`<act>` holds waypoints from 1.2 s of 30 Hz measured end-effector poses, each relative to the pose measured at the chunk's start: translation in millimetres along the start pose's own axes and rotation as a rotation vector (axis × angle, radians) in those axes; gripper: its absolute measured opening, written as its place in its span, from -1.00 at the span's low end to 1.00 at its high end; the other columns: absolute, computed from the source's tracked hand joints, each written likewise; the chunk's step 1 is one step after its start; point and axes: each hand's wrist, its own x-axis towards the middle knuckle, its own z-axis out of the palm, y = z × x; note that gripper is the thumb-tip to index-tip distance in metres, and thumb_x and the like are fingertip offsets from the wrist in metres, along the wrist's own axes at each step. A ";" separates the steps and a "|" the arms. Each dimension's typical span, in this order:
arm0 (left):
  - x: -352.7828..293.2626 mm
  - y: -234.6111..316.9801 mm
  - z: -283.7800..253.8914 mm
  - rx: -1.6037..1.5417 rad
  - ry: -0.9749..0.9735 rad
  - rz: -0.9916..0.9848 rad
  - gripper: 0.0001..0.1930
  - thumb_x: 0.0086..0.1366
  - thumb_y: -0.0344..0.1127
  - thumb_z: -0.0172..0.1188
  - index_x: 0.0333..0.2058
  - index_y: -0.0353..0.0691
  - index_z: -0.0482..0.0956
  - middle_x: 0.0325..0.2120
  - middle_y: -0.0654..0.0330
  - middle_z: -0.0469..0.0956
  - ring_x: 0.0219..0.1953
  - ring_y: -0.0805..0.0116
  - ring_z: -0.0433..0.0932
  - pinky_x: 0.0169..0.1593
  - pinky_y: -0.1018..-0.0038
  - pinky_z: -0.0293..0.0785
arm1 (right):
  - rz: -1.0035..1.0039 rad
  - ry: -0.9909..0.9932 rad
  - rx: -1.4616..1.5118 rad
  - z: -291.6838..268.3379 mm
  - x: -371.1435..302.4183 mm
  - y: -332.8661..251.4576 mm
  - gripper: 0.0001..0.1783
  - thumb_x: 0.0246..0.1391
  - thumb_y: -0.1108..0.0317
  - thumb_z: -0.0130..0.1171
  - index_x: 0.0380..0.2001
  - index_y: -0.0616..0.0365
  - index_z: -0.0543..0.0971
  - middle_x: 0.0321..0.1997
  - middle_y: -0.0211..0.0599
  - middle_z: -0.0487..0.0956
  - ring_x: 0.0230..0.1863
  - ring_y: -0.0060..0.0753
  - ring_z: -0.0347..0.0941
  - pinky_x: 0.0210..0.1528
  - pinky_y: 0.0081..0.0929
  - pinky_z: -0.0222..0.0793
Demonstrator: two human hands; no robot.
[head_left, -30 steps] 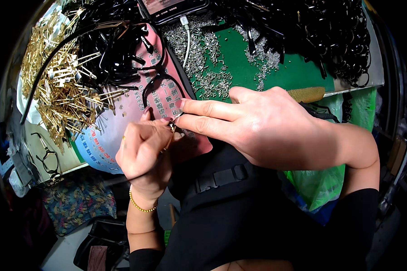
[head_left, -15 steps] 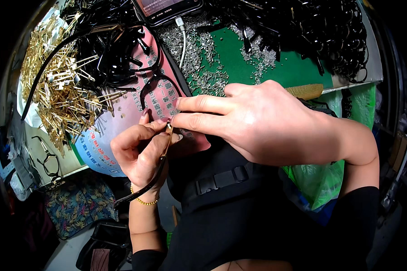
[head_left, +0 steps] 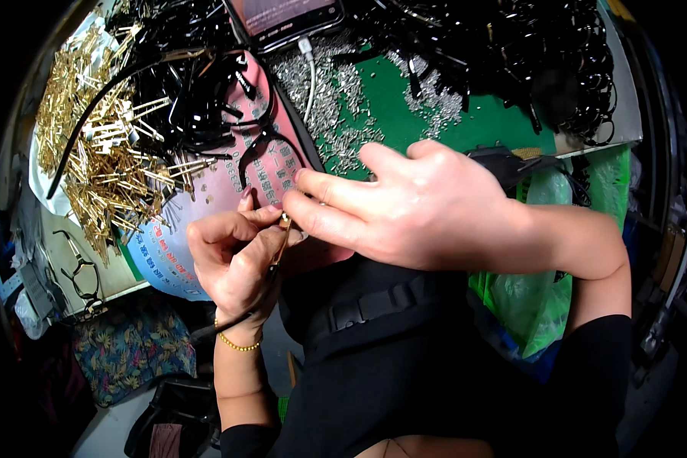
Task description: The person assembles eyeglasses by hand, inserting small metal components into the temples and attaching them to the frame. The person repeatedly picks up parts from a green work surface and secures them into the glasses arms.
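Note:
A pair of black eyeglasses (head_left: 264, 139) lies partly over the pink printed sheet, one long temple reaching out to the far left. My left hand (head_left: 233, 256) is closed, pinching the other temple (head_left: 285, 235), black with a gold-coloured part, near its hinge end. That temple's dark tip passes down beside my left wrist. Across from it, my right hand (head_left: 412, 202) has its index and middle fingers stretched to the same joint, fingertips against the eyeglasses. Its thumb and remaining fingers are mostly hidden, so whether they hold some small part cannot be made out.
Gold-coloured metal pieces (head_left: 91, 153) and black temples (head_left: 172, 88) are heaped at left. Tiny silver pins (head_left: 343, 114) lie scattered on the green mat (head_left: 504, 122) below a phone (head_left: 290, 23) with a white cable (head_left: 311, 76). Black frames (head_left: 580, 84) fill the far right; a green bag (head_left: 534, 305) hangs below.
My right hand has turned slightly, its knuckles lifting and its two stretched fingers bending more. A dark object beside the right wrist shows more now. The left hand keeps its pinch.

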 end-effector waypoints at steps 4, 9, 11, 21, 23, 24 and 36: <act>3.2 4.5 3.6 0.082 0.021 -0.039 -0.73 0.05 -0.62 0.45 -0.27 -0.27 0.60 -0.19 0.11 0.41 -0.22 0.25 0.65 -0.04 0.33 0.64 | 0.056 0.002 0.007 -7.1 -7.0 2.4 -0.69 -0.03 0.34 0.22 -0.17 0.16 0.59 -0.15 -0.29 0.57 -0.42 -0.37 0.53 -0.62 -0.49 0.49; 1.9 4.9 6.2 0.184 0.109 0.087 -0.78 0.02 -0.54 0.42 -0.30 -0.27 0.70 -0.18 0.03 0.66 -0.10 0.07 0.65 0.06 0.15 0.58 | 0.239 -0.017 -0.204 -36.0 9.7 41.0 -0.78 -0.15 0.46 0.23 -0.36 0.16 0.46 -0.31 -0.29 0.46 -0.36 -0.31 0.56 -0.52 -0.42 0.52; 7.8 18.6 3.4 0.113 0.106 0.126 -0.80 0.03 -0.49 0.38 -0.32 -0.22 0.64 -0.19 0.05 0.67 -0.13 0.06 0.67 0.02 0.10 0.56 | 0.218 0.055 -0.310 -25.9 22.5 56.7 -0.79 -0.14 0.48 0.20 -0.37 0.15 0.44 -0.34 -0.26 0.47 -0.34 -0.26 0.56 -0.45 -0.37 0.53; 26.3 14.2 -139.1 0.902 0.415 -0.825 -0.65 0.43 -0.04 0.13 -0.37 -0.23 0.55 -0.58 -0.09 0.61 -0.50 -0.19 0.61 -0.40 0.04 0.51 | 0.268 0.011 -0.327 -12.9 30.1 72.0 -0.80 -0.01 0.53 0.20 -0.27 0.14 0.46 -0.38 -0.21 0.51 -0.29 -0.15 0.57 -0.32 -0.21 0.53; 12.5 -29.2 -171.0 1.075 0.567 -0.776 -0.65 0.39 0.00 0.16 -0.31 -0.18 0.68 -0.35 -0.03 0.65 -0.25 -0.07 0.62 -0.16 0.11 0.54 | 0.332 0.034 -0.220 -18.2 36.6 66.2 -0.80 0.04 0.48 0.26 -0.25 0.14 0.49 -0.35 -0.17 0.55 -0.27 -0.08 0.56 -0.30 -0.17 0.49; 5.0 -53.8 -180.2 1.277 0.594 -0.695 -0.68 0.35 0.02 0.20 -0.25 -0.08 0.75 -0.27 0.09 0.61 -0.15 0.03 0.54 -0.03 0.19 0.49 | 0.359 0.087 -0.146 -24.5 34.2 66.2 -0.83 0.10 0.42 0.30 -0.27 0.14 0.51 -0.33 -0.13 0.57 -0.30 0.02 0.54 -0.31 -0.14 0.46; -11.4 -82.9 -186.2 0.849 0.442 -0.447 -0.86 0.30 -0.33 0.31 -0.19 -0.17 0.62 -0.28 0.13 0.54 -0.23 0.10 0.55 -0.14 0.27 0.46 | 0.931 0.069 0.390 -86.6 -77.2 44.5 -0.83 0.24 0.50 0.24 -0.36 0.23 0.43 -0.48 -0.55 0.37 -0.45 -0.74 0.17 -0.43 -0.69 0.14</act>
